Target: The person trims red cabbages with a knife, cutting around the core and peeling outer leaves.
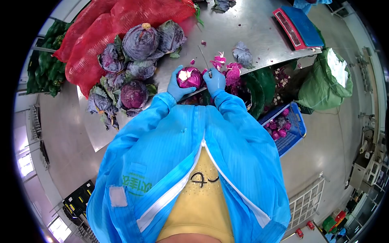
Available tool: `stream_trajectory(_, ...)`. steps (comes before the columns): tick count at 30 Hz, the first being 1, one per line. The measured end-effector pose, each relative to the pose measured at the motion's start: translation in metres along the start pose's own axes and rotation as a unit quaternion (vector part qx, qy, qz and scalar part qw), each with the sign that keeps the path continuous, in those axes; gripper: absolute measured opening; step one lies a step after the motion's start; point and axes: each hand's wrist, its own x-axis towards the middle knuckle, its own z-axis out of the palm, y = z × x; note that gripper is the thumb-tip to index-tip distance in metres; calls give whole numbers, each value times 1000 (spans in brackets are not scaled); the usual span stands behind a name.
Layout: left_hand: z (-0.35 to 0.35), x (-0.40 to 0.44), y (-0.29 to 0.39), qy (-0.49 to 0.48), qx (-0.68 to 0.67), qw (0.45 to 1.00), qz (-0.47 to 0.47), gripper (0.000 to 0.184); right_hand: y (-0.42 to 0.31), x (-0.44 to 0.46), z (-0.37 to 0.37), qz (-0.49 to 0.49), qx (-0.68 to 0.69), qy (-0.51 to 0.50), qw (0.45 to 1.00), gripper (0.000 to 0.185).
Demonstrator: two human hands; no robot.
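Note:
My left hand (175,86), in a blue glove, is wrapped round the side of a trimmed red cabbage (189,77) whose pale cut stem faces up. Just right of it, my gloved right hand (215,81) grips a knife (204,57), its thin blade pointing up and away; the handle is mostly hidden in the fingers. Purple leaf trimmings (233,74) lie beside the right hand at the table edge. Untrimmed red cabbages (140,42) with dull outer leaves are heaped to the left of my left hand.
A red mesh sack (117,30) lies behind the heap on the metal table (259,24). A loose leaf (243,54) and a blue-topped scale (298,28) are on the right. Below stand a blue basket (293,133) of trimmed cabbages and a green sack (326,85).

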Motion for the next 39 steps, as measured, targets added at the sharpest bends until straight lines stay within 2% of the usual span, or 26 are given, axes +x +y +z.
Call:
stream_trajectory(1,1,-1,1,9,-25,999,-18,104,6,-1,3,2,1,1,1000,29)
stream_trajectory(3,4,-1,7,46,-59,995,-72,100,15,0,7,78,92,76,990,29)
stream_trajectory(6,3,1,7,128,-235,940,-213,92,24,-2,-8,133,110,51,984,29)
stream_trajectory(7,-2,0,16,97,-255,929,-250,83,25,-4,-14,129,98,53,985,29)
stream_trajectory(8,-8,1,15,94,-254,929,-252,83,25,-5,-19,132,98,55,985,29)
stream_trajectory(10,-14,2,19,-11,-370,865,-340,75,25,-8,-28,99,61,138,984,27)
stream_trajectory(11,-10,0,22,-40,-426,841,-332,71,30,-6,-30,119,58,186,974,26)
stream_trajectory(12,-7,-1,36,-42,-424,842,-332,71,30,-5,-36,142,51,180,972,28)
stream_trajectory(14,-3,-4,60,-47,-470,794,-384,73,24,-10,-49,90,33,180,979,40)
stream_trajectory(15,-3,-2,59,-52,-468,794,-384,73,19,-11,-53,91,33,185,978,40)
stream_trajectory(17,-1,0,55,-93,-525,738,-414,75,5,-15,-57,-19,-15,253,967,54)
stream_trajectory(18,0,1,55,-96,-525,737,-414,75,-13,-22,-64,-11,33,221,975,59)
stream_trajectory(20,2,2,55,-115,-513,748,-405,73,-32,-34,-68,-32,203,86,975,62)
stream_trajectory(21,3,2,57,-118,-511,748,-406,73,-44,-42,-72,-30,165,41,985,67)
stream_trajectory(22,5,2,60,-106,-486,772,-394,72,-52,-50,-73,-27,126,-4,992,72)
stream_trajectory(23,7,2,62,-95,-460,796,-382,71,-57,-55,-70,-67,49,13,996,83)
stream_trajectory(24,9,2,64,-98,-460,796,-382,71,-54,-57,-63,-64,33,-5,997,88)
stream_trajectory(28,12,3,63,-123,-472,797,-356,71,-39,-56,-52,-102,30,-8,994,88)
stream_trajectory(30,13,1,57,-99,-441,828,-331,71,-35,-54,-54,-121,21,-13,992,88)
stream_trajectory(33,10,-1,43,-111,-464,820,-316,69,-33,-55,-58,-129,1,-43,991,80)
stream_trajectory(36,13,-1,38,-96,-475,817,-311,68,-36,-53,-60,-91,40,-54,994,72)
stream_trajectory(39,16,-2,36,-67,-485,816,-306,69,-38,-57,-57,-105,29,4,994,62)
